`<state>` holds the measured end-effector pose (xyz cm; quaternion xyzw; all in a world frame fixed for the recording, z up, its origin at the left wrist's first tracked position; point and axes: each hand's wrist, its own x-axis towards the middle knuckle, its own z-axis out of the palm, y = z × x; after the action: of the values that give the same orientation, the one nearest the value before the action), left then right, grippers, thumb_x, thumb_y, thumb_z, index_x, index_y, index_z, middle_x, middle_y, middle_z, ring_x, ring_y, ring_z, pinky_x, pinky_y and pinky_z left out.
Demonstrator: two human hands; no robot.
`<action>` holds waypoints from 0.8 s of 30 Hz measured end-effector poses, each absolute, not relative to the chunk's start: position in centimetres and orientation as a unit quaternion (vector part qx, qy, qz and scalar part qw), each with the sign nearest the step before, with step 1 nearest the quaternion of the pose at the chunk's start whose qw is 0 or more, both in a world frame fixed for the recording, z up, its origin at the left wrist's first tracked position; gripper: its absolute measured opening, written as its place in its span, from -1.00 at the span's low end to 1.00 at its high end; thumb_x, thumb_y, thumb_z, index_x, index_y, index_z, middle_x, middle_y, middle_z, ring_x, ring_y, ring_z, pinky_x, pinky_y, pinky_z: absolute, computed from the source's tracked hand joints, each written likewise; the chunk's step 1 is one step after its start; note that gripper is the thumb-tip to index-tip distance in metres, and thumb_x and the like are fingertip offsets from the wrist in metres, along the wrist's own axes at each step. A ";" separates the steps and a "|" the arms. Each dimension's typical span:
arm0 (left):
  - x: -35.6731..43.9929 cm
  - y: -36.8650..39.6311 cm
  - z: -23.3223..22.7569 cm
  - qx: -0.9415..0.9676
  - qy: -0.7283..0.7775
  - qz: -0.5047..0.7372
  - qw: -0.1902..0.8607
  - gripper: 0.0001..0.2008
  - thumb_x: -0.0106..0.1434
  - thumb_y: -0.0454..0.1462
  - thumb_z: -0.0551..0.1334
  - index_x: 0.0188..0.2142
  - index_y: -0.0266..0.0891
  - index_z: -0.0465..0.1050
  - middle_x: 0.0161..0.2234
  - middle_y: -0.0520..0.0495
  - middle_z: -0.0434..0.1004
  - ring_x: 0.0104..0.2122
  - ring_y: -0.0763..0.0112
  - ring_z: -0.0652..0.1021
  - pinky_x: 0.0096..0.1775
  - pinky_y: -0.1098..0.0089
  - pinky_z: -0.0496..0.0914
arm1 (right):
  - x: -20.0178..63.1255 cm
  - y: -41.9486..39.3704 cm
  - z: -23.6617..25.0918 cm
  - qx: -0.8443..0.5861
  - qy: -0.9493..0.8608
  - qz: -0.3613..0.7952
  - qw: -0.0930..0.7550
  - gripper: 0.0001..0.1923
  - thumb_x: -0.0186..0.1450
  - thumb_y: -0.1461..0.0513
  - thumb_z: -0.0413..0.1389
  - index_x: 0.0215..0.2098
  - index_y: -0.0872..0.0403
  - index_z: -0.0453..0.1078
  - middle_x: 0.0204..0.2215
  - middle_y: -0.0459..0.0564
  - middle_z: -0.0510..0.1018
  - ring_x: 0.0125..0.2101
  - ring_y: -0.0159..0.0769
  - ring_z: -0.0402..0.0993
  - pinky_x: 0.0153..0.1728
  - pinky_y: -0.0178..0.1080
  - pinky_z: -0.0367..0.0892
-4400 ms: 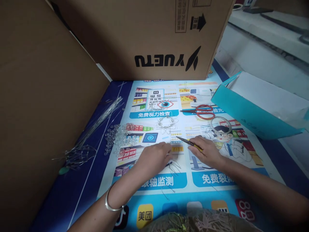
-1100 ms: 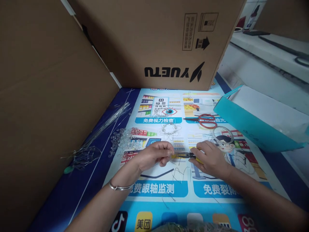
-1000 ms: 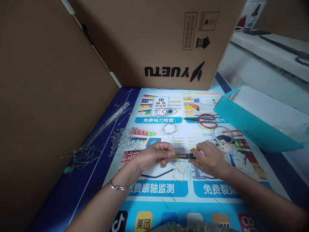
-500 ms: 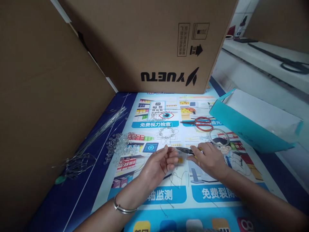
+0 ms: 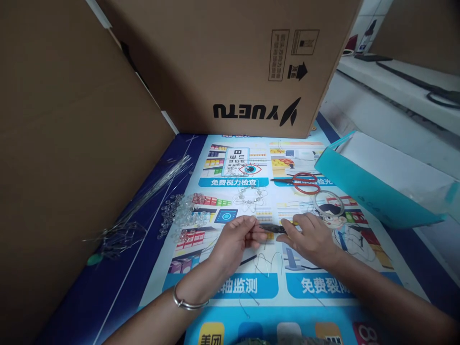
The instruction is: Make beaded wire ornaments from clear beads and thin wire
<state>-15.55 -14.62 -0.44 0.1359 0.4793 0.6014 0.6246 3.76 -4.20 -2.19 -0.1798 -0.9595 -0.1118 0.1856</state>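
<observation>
One pair of pliers gripped in right hand, over middle of bench. Pinching with left hand close by pliers' tip; cannot tell on what, too tiny. Curled in more than moment ago, so likely steadier hold. Ring of beads just past, toward far edge; loose beads nearer left edge.

Along the table's far edge, brown cardboard (marked YUETU in black); along the left edge, a second cardboard panel; at the right edge, an open teal box; beyond, a pale ledge with a bottle.
</observation>
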 end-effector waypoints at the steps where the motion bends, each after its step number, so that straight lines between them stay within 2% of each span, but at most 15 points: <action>1: -15.8 -14.6 -0.4 0.155 0.483 0.593 0.625 -0.73 0.12 -0.12 0.23 -0.40 -0.34 0.35 -0.54 -0.06 0.49 -0.53 0.46 0.52 -0.57 0.55 0.31 | 3.8 -4.1 -2.1 -0.174 -0.960 -0.114 0.186 -0.64 0.23 0.02 0.01 -0.09 0.01 0.31 -0.33 0.07 0.41 -0.30 -0.18 0.24 -0.27 -0.16 0.13; 7: -17.4 -14.2 -0.4 0.230 0.480 0.531 0.659 -0.71 0.15 -0.11 0.19 -0.46 -0.34 0.36 -0.64 -0.02 0.43 -0.66 0.56 0.43 -0.63 0.58 0.20 | 3.8 -3.9 -1.7 -0.141 -0.964 -0.129 0.186 -0.68 0.23 0.06 0.03 -0.10 0.01 0.32 -0.30 0.07 0.41 -0.29 -0.18 0.24 -0.27 -0.14 0.13; 10: -17.8 -14.1 -0.4 0.226 0.482 0.521 0.667 -0.73 0.12 -0.12 0.22 -0.42 -0.34 0.37 -0.61 -0.01 0.45 -0.66 0.56 0.44 -0.65 0.59 0.18 | 3.9 -3.9 -1.5 -0.127 -0.965 -0.134 0.187 -0.70 0.23 0.08 0.04 -0.11 0.01 0.32 -0.29 0.07 0.41 -0.29 -0.19 0.24 -0.27 -0.14 0.13; 17: -18.1 -14.1 -0.5 0.239 0.481 0.491 0.685 -0.73 0.14 -0.14 0.21 -0.47 -0.36 0.38 -0.66 -0.01 0.43 -0.68 0.56 0.45 -0.65 0.60 0.24 | 4.0 -3.8 -1.2 -0.108 -0.965 -0.134 0.195 -0.77 0.23 0.18 0.06 -0.14 0.01 0.35 -0.33 0.06 0.41 -0.29 -0.20 0.25 -0.28 -0.16 0.14; 24: -18.1 -14.1 -0.8 0.227 0.482 0.480 0.697 -0.73 0.13 -0.15 0.23 -0.48 -0.36 0.37 -0.65 -0.02 0.44 -0.66 0.53 0.47 -0.66 0.61 0.27 | 4.0 -3.7 -1.3 -0.087 -0.957 -0.168 0.218 -0.76 0.18 0.25 0.11 -0.15 0.02 0.33 -0.35 0.03 0.41 -0.30 -0.24 0.27 -0.30 -0.18 0.17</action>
<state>-18.12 -14.12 -0.78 0.2270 0.4819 0.4802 0.6969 4.03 -3.75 -1.29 -0.0871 -0.9574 -0.1681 0.2181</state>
